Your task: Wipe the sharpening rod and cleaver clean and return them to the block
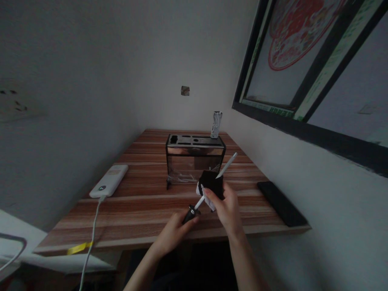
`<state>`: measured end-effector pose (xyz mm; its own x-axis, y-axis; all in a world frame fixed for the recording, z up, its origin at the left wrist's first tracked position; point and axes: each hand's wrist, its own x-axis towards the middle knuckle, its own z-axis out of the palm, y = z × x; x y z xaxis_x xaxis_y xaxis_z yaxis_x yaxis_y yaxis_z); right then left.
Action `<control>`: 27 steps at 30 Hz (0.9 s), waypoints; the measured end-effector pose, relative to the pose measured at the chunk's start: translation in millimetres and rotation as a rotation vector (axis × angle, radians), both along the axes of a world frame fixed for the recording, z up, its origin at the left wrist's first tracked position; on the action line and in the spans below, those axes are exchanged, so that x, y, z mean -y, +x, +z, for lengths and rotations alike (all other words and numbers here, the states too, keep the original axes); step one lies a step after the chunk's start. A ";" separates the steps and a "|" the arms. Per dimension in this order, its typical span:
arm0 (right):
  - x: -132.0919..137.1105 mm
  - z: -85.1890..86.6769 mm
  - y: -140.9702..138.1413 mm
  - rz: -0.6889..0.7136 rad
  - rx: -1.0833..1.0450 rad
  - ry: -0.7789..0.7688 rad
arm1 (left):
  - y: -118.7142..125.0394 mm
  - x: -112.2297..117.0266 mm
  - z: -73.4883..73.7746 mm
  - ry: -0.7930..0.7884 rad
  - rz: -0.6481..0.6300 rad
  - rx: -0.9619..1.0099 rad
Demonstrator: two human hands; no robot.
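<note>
My left hand (178, 228) is closed round the black handle of a knife (226, 165), low over the front of the table. The pale blade slants up to the right and its far end shows beyond a black cloth (209, 180) with white parts at its edge. My right hand (223, 204) pinches this cloth around the middle of the blade, which is hidden there. Just behind my hands stands a knife holder (195, 140) with a slotted top, black frame and see-through front. A grey-white patterned upright object (216, 124) rises at its back right; I cannot tell its kind.
A white power bank (109, 181) with a white cable (93, 230) lies on the left of the wood-grain table (145, 220). A black phone (281, 203) lies at the right edge. Yellow tape (79, 248) sits on the front edge. Walls close in the back and right.
</note>
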<state>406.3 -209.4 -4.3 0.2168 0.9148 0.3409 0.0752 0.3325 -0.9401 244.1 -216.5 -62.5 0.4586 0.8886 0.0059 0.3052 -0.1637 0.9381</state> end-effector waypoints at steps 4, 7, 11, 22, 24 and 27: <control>-7.3 10.2 12.4 -0.044 0.035 0.027 | -0.8 0.3 -0.1 0.005 -0.013 -0.007; -12.7 17.9 21.2 -0.074 0.057 0.041 | -1.6 0.6 -1.9 0.007 -0.010 -0.013; -20.9 27.3 31.4 -0.129 0.055 0.087 | -2.5 0.8 -5.3 0.024 -0.003 -0.024; -41.3 44.5 42.8 -0.249 -0.004 0.243 | -2.1 2.0 -0.6 0.014 -0.006 -0.030; -42.9 45.0 42.7 -0.266 -0.005 0.253 | -1.7 2.0 1.5 0.005 -0.012 -0.031; -45.1 45.2 40.8 -0.283 -0.007 0.270 | -1.7 2.0 3.2 -0.018 -0.024 -0.030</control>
<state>447.1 -164.3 40.9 0.4510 0.6958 0.5590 0.1933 0.5353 -0.8223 242.4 -218.5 -59.3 0.4796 0.8772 -0.0242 0.3291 -0.1542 0.9316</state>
